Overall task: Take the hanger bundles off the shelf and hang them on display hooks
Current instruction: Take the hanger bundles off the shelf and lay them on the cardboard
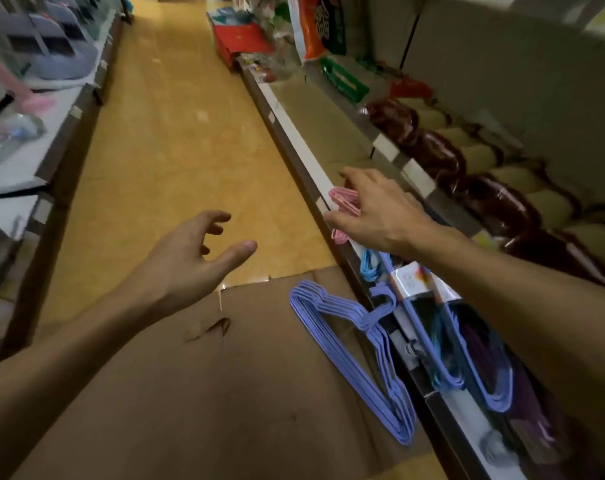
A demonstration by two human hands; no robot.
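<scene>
A pink hanger bundle (344,205) lies at the front edge of the lower shelf (296,133). My right hand (377,209) hovers over it with spread fingers, partly hiding it; whether it touches is unclear. My left hand (193,258) hangs open over the aisle floor, holding nothing. A purple-blue hanger bundle (354,358) hangs out from the shelf edge over a cardboard sheet. A light blue bundle (369,268) and more purple bundles (474,372) with a paper label sit on the shelf below my right forearm.
Flat brown cardboard (207,393) covers the floor in front of me. The yellow aisle floor (176,126) runs ahead between two shelf rows. Dark red and beige rolled goods (467,161) line the upper right shelf. Grey items (58,53) fill the left shelf.
</scene>
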